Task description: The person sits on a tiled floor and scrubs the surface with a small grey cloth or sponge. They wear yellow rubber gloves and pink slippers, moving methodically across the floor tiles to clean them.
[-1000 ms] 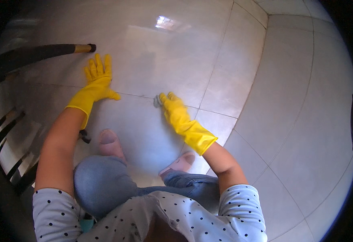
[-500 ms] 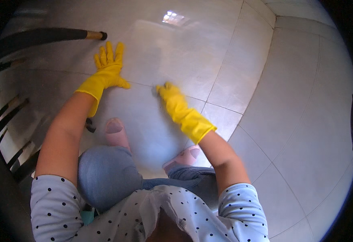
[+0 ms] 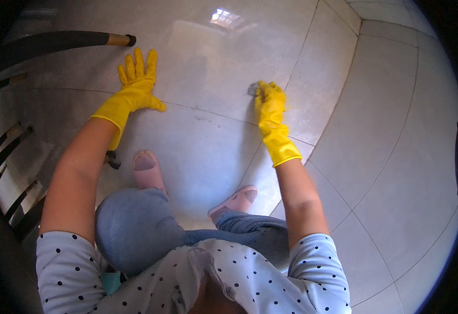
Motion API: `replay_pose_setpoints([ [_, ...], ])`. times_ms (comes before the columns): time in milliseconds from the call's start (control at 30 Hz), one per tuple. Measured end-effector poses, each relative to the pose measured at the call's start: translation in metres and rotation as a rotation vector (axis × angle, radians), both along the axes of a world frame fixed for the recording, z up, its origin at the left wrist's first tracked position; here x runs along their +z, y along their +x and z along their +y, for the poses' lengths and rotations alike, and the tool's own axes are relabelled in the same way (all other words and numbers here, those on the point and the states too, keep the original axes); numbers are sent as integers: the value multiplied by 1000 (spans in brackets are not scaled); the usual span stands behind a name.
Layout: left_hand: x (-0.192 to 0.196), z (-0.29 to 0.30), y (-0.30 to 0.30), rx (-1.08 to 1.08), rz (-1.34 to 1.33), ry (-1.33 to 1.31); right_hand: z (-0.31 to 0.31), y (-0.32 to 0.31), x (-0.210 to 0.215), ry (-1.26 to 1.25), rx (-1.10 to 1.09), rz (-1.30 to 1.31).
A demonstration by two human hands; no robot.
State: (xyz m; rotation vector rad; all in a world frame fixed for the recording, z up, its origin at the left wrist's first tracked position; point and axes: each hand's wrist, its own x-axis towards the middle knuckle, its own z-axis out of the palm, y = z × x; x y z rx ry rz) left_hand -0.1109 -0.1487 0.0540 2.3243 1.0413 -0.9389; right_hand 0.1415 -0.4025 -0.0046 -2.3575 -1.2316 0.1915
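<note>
Head view looks down on a small grey scrubbing pad point(image 3: 252, 89), pressed to the pale floor tile point(image 3: 208, 57) just left of a grout line; most of it is hidden under my fingers, so I cannot tell its shape or exact material. My right hand point(image 3: 269, 99), in a yellow rubber glove, is curled closed around that pad, fingers bent down onto it. The glove's cuff ends partway up my forearm, and the bare arm runs back to my dotted sleeve point(image 3: 318, 267).

My left hand point(image 3: 135, 83), also gloved in yellow, lies open and flat on the tile, fingers spread, thumb out to the right, holding nothing. Just beyond its fingertips is a dark pole with a light wooden end point(image 3: 115, 39); its other end is cut off by the dark rim of the picture. At the left edge a row of dark slats point(image 3: 4, 152) is bent by the lens and hard to identify. A small dark object point(image 3: 112, 159) peeks from behind my left forearm, mostly covered. My pink slippers point(image 3: 146, 170) and bent knees in blue jeans point(image 3: 135, 230) sit below.

Compared with half a second ago, my right hand has moved further forward and to the right, away from my left hand, which has stayed planted.
</note>
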Motion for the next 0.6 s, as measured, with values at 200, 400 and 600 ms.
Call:
replay_pose_setpoints([
  [200,2,-1,-13,15,-26,30,-6,-115,0,-43,-123,811],
  [400,-11,-1,-17,15,-119,71,7,-105,54,-84,137,259],
  [600,-11,-3,-20,0,-149,82,2,-132,11,-134,-104,485],
])
